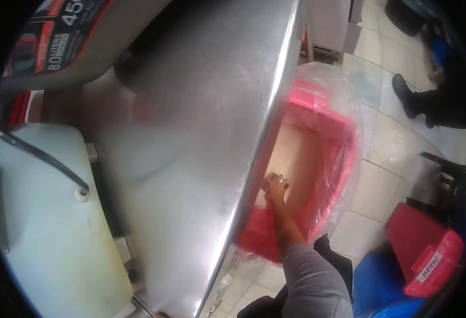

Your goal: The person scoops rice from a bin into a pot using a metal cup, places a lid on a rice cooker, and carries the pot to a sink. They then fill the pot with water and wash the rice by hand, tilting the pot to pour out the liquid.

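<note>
We look down over a brushed-steel table (212, 106), its long bright edge running slantwise through the middle of the view. Just beside that edge, on the floor side, stands a pink tub (346, 127) lined with clear plastic (349, 85) that spills loosely over the rim. Inside lies a smooth, pale beige mass (296, 151); we cannot tell what it is.

Our right hand (276, 186), bare below a grey sleeve (315, 281), reaches down into the tub. Its fingers are curled closed around a small glinting object (285, 185), which is over the pale mass, near the table side of the tub; it is too small to identify. Of our left hand (161, 315), only a sliver shows at the bottom edge of the view, by the table, so we cannot tell whether it is open or gripping anything.

To the left, a rounded, pale greenish-white casing (47, 196) has a dark cable (47, 155) running into it. Above it, a blurred grey panel (92, 55) carries printing that includes "8.0 LITERS".

To the right, on pale floor tiles (386, 143), we see the dark shoe (405, 95) and trouser leg (447, 103) of another person. Below them, a red lid (423, 249) with a white label leans by a blue container (376, 281).
</note>
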The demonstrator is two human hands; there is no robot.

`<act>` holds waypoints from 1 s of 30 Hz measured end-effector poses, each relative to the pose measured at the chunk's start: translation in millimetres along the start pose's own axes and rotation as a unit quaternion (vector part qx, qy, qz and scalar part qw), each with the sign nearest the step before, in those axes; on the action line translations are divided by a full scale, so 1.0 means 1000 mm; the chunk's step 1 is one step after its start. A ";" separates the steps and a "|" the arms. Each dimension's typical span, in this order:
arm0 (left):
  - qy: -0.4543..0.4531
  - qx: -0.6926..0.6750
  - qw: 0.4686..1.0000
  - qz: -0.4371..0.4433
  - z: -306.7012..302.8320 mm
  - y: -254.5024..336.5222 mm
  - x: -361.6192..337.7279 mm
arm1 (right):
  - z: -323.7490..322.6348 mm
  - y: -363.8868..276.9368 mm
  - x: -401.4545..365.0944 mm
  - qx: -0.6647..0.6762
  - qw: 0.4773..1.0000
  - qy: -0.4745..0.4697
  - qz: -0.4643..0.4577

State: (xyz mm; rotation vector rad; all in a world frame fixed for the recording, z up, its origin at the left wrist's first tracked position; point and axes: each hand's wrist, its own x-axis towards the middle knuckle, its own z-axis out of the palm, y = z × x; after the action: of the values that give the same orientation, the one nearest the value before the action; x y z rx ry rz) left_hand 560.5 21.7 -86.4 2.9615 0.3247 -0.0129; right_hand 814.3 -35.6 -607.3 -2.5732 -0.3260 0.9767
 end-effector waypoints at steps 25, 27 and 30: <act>0.093 -0.062 0.994 -0.007 0.000 0.018 0.042 | -0.279 0.015 -0.114 0.581 0.755 -0.302 0.036; 0.068 -0.058 0.996 -0.015 -0.001 0.018 0.042 | -0.284 0.007 -0.126 0.586 0.744 -0.320 0.029; 0.067 -0.061 0.996 -0.014 -0.002 0.016 0.041 | -0.281 -0.002 -0.144 0.615 0.709 -0.344 0.014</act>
State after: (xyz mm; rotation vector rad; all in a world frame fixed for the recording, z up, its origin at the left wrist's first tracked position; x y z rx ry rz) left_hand 604.3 15.9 -83.1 2.8430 0.3698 0.1961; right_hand 898.1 -154.2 -327.2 -0.9466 0.1829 1.4398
